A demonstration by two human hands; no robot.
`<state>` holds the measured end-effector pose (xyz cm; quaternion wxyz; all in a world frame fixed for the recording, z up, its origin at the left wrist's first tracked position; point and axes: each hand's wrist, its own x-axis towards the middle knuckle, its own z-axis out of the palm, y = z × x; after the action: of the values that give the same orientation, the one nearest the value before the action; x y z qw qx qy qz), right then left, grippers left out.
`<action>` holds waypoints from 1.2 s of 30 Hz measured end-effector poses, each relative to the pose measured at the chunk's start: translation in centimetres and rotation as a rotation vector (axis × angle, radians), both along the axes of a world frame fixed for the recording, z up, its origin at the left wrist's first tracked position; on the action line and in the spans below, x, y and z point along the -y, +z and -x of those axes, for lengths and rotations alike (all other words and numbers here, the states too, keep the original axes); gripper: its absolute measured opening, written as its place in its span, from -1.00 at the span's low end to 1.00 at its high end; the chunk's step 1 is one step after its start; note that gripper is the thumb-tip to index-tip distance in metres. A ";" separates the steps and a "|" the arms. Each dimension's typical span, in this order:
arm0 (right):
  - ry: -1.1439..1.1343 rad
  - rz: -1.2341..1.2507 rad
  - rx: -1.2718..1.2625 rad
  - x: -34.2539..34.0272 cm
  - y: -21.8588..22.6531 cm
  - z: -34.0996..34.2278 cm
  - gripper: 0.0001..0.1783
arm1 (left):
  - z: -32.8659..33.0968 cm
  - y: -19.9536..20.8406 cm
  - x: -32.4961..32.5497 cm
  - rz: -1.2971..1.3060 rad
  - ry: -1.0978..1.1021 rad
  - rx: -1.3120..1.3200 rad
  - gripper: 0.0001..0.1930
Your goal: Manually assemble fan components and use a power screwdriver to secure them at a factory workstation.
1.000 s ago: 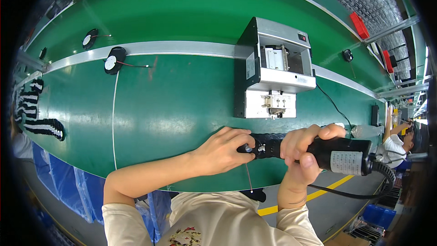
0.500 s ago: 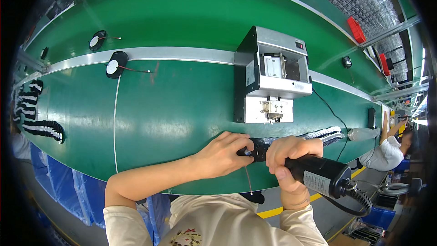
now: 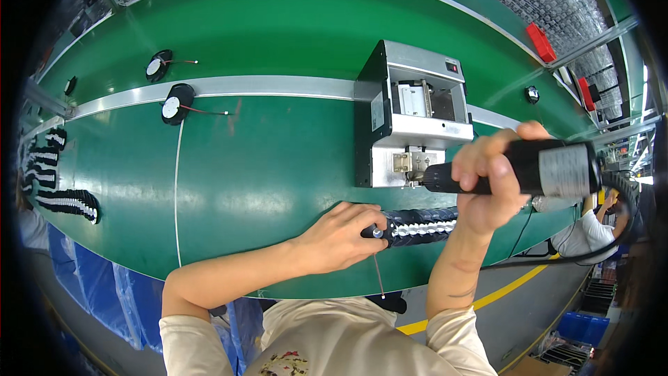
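My left hand (image 3: pixel 341 237) rests on the bench, fingers closed on a small black fan (image 3: pixel 381 225) at the left end of a row of black-and-white fans (image 3: pixel 426 228). A thin wire (image 3: pixel 379 278) with a white plug hangs from there toward the bench edge. My right hand (image 3: pixel 490 174) is wrapped round a black electric screwdriver (image 3: pixel 550 167), held nearly level. Its nose points left, at the front block of a silver-and-black screw feeder (image 3: pixel 435 129). Whether the tip touches the block, I cannot tell.
A fan with a red wire (image 3: pixel 179 103) lies on the metal rail, another fan (image 3: pixel 158 66) behind it. More stacked fans (image 3: pixel 68 202) stand at the far left. The screwdriver's cable (image 3: pixel 591 254) loops at the right. A person (image 3: pixel 598 230) sits beyond, near red bins (image 3: pixel 540 42).
My right hand has lifted the screwdriver up and away from the fan to the feeder's front, turning it nearly level. The left hand has stayed in place on the fan.
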<state>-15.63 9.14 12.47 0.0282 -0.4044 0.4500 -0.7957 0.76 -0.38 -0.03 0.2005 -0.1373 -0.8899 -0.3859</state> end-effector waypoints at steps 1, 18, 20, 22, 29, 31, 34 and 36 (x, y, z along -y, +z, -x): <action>-0.017 -0.079 0.029 0.3 0.3 -0.1 -0.51 | 0.0 -0.1 -0.1 -0.002 0.002 -0.001 -0.79; 0.153 -0.140 0.231 -5.5 -2.7 -6.0 -0.50 | -0.2 -0.4 -0.2 -0.018 0.023 -0.017 -0.81; 0.143 -0.161 0.202 -5.8 -3.0 -6.4 -0.51 | -0.2 -0.3 -0.1 -0.024 0.019 -0.022 -0.81; 0.158 -0.167 0.151 -6.1 -3.4 -6.6 -0.51 | -0.1 -0.2 -0.1 -0.034 0.013 -0.026 -0.81; 0.259 -0.110 -0.101 -5.2 -3.9 -6.4 -0.57 | -0.5 0.4 0.2 -0.012 -0.017 0.036 -0.71; 0.279 -0.111 -0.098 -5.3 -4.1 -6.3 -0.57 | -0.5 0.6 0.2 -0.020 -0.014 0.030 -0.68; 0.279 -0.130 -0.072 -5.5 -4.1 -6.3 -0.56 | -0.5 0.8 0.2 -0.043 -0.033 0.077 -0.69; 0.269 -0.150 -0.026 -5.6 -3.8 -6.2 -0.55 | -0.6 0.9 0.1 -0.078 -0.026 0.116 -0.68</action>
<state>-9.39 14.71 8.67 0.1591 -0.4681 0.4502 -0.7435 1.37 -0.47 0.90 0.1487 -0.1185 -0.8825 -0.4302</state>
